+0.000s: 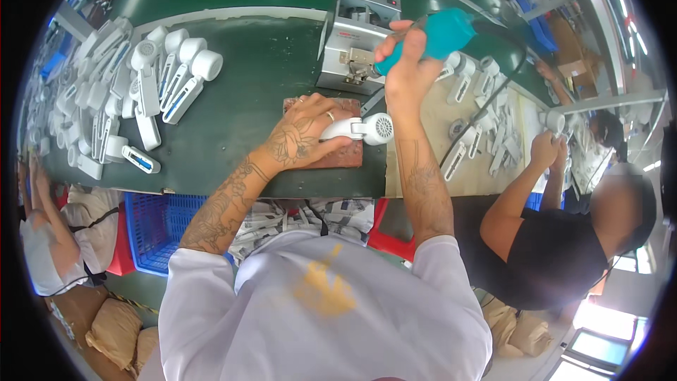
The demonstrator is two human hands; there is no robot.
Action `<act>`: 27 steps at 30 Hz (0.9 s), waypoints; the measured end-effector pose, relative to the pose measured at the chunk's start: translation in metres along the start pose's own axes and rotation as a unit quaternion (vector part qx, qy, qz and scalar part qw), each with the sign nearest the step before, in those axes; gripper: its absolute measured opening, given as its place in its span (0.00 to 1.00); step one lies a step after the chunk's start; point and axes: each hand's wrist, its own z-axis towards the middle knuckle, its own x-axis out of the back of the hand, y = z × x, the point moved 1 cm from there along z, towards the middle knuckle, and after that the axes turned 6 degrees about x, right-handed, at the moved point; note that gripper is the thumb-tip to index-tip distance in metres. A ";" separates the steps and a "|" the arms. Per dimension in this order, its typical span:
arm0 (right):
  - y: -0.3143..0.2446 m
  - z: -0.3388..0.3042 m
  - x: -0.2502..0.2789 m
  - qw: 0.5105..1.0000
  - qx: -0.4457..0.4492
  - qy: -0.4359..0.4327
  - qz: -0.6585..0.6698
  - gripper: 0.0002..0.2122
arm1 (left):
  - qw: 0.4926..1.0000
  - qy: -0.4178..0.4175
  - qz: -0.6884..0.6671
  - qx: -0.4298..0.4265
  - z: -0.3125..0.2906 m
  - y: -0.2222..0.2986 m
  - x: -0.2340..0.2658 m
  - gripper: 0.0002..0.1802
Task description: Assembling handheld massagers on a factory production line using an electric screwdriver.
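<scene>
A white handheld fan (345, 128) lies on a reddish-brown pad (342, 159) at the table's front. My left hand (303, 130) is closed around its handle, and the round grilled head points right. Up and to the right, my right hand (409, 63) grips a teal electric screwdriver (448, 32). The tool is tilted, its nose down and left at the front outlet of a grey box-shaped screw feeder (352, 42). Whether a screw sits on the bit is too small to tell.
Many white fans (144, 88) are heaped at the left; more fans and white parts (486, 127) lie at the right. A black cable (522, 63) hangs from the screwdriver. A co-worker in black (557, 254) sits right. A blue basket (151, 233) stands below the table's left edge.
</scene>
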 end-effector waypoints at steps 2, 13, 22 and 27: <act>0.013 -0.001 -0.007 1.000 0.001 -0.008 0.006 0.22 | 0.999 0.024 0.027 0.007 -0.006 0.002 0.003 0.23; 0.040 -0.007 -0.013 1.000 0.006 -0.021 0.022 0.20 | 0.998 0.034 0.041 0.020 -0.007 -0.003 0.000 0.21; -0.010 -0.042 0.004 0.992 -0.090 -0.007 0.088 0.19 | 0.996 0.060 0.059 0.015 -0.007 0.001 0.001 0.20; -0.006 -0.054 0.000 0.990 -0.095 -0.014 0.105 0.18 | 0.997 0.035 0.048 0.040 -0.009 0.000 0.002 0.21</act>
